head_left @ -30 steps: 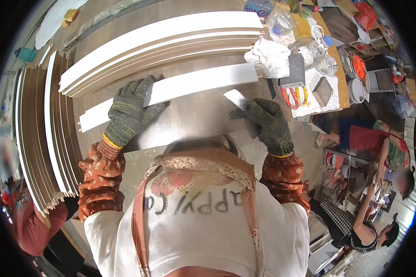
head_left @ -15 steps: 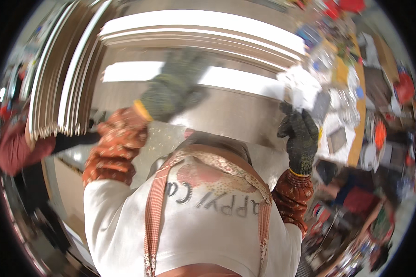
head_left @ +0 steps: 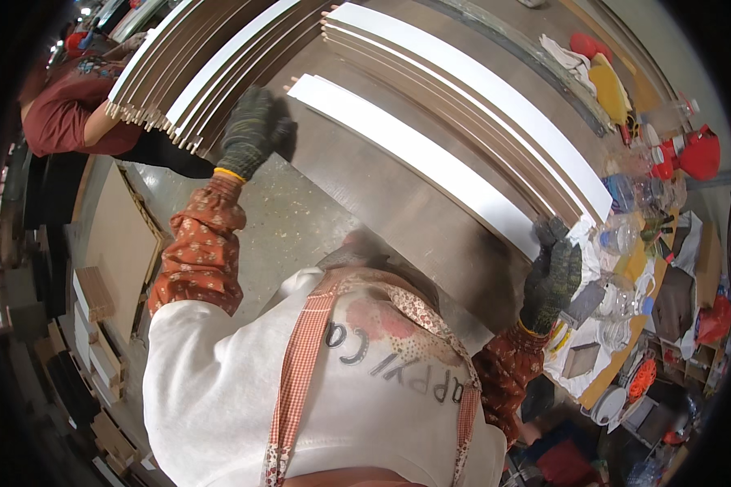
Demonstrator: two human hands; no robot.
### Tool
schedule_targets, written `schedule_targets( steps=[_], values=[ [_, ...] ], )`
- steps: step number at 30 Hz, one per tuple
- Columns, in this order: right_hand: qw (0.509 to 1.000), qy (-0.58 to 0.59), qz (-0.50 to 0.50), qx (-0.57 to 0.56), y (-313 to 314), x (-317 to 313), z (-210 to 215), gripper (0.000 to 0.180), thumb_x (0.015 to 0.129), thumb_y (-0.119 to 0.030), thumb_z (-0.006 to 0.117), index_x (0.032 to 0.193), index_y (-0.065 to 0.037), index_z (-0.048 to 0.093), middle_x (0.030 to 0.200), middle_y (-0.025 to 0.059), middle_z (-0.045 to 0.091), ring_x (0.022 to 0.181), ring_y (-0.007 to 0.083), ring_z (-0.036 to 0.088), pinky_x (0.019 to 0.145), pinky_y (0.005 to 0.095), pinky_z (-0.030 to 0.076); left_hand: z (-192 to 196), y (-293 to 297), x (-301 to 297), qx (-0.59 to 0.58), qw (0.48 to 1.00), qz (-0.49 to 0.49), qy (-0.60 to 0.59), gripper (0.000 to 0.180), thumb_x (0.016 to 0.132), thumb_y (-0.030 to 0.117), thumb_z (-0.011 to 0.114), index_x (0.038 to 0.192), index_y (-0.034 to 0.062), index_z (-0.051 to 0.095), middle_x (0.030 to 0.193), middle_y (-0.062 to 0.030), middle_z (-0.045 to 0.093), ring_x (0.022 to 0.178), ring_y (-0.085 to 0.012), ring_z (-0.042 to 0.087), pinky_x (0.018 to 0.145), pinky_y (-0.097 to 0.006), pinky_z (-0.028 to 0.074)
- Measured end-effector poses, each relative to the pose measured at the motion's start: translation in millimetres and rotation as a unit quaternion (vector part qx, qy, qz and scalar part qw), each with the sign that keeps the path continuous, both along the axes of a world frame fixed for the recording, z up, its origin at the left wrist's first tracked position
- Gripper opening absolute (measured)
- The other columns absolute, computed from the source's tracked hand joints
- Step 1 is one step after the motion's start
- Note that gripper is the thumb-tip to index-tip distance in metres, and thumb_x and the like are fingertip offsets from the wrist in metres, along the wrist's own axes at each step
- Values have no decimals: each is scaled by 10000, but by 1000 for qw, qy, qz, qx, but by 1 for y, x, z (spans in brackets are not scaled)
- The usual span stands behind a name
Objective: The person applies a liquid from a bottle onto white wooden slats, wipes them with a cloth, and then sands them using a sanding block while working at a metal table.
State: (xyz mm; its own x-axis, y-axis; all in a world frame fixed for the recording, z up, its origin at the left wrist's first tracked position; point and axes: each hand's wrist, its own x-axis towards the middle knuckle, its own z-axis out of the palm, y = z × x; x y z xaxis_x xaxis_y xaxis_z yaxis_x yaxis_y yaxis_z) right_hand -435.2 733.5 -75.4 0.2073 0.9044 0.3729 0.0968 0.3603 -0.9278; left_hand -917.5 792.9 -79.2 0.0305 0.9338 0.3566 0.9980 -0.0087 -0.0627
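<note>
A long white-topped board lies slantwise on the brown work table, with small wooden pegs showing at its left end. My left hand, in a dark knitted glove, is just beside that end, apart from the board; its fingers point away from me and the thumb stands off. At the opposite end, my gloved right hand has its fingers bent around the board's right tip. Part of that grip is hidden. Beyond the board lies a stack of similar white-edged boards.
More pegged boards stand in rows at the far left, beside a person in a red shirt. Crumpled white cloth, plastic bottles and a grey block crowd the right side. A large brown panel leans at lower left.
My left hand has moved from over the middle of the board to beyond its left end. The view has turned, so the boards now slant down to the right. My right hand is at the board's tip.
</note>
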Motion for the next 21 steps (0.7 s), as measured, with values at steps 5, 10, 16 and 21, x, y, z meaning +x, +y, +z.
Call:
schedule_targets(
  steps=[5,10,16,21],
  values=[
    [803,-582,-73,104,-7,0,32,265,797,65,473,993,-43,616,975,101,637,845,246,605,705,317,481,29,3,24,94,981,-146,-84,505,772,222,655,1217,56,482,1215,-149,511,1154,-287,472,977,-397,370],
    [982,146,35,-117,-6,-23,37,219,903,-171,493,948,27,575,787,68,616,727,140,574,693,280,459,31,37,81,-66,938,-321,109,770,681,243,673,1332,54,308,1352,-150,354,1281,-299,297,1086,-418,181],
    [994,65,-51,-77,-62,-16,45,235,900,-133,481,1002,68,549,888,121,626,728,178,589,683,289,487,60,49,107,-115,896,-426,55,684,594,228,734,1186,30,454,1184,-167,503,1110,-311,488,980,-423,363],
    [961,216,-154,-83,-108,-3,45,206,901,-103,437,982,67,519,826,148,590,752,232,581,707,354,493,76,26,75,-79,881,-462,-58,636,602,228,757,1137,26,478,1087,-160,548,925,-310,577,812,-397,465]
  ],
)
